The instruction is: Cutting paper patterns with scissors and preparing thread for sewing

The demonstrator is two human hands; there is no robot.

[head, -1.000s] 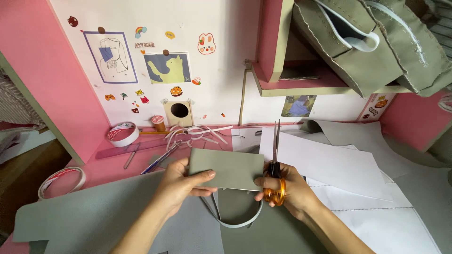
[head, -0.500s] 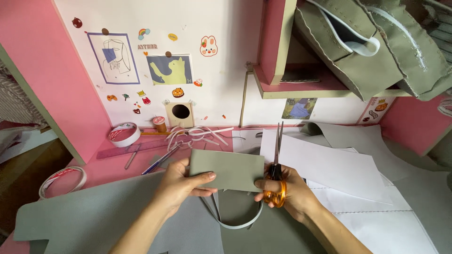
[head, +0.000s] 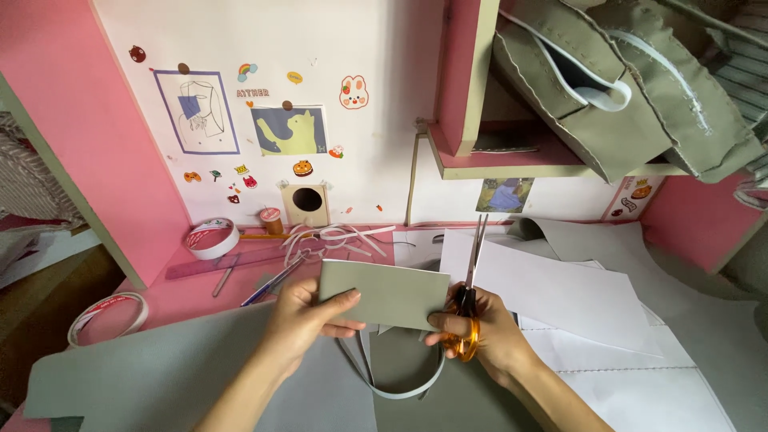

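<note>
Almost nothing had moved since the earlier frame — both hands kept the same grip. The left hand (head: 308,320) pinched the left edge of the grey sheet (head: 386,294), held flat above the near table; the right hand (head: 484,332) pinched its right edge, fingers also clenched through the scissors (head: 470,300). The sheet looked light, thin, fairly stiff — best held by its edges; a cut strip (head: 400,384) dangled below, with paper (head: 560,292) to the right and tape rolls (head: 212,238) far left.

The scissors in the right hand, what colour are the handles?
Orange, on the scissors in the right hand; the head view shows them.
</note>
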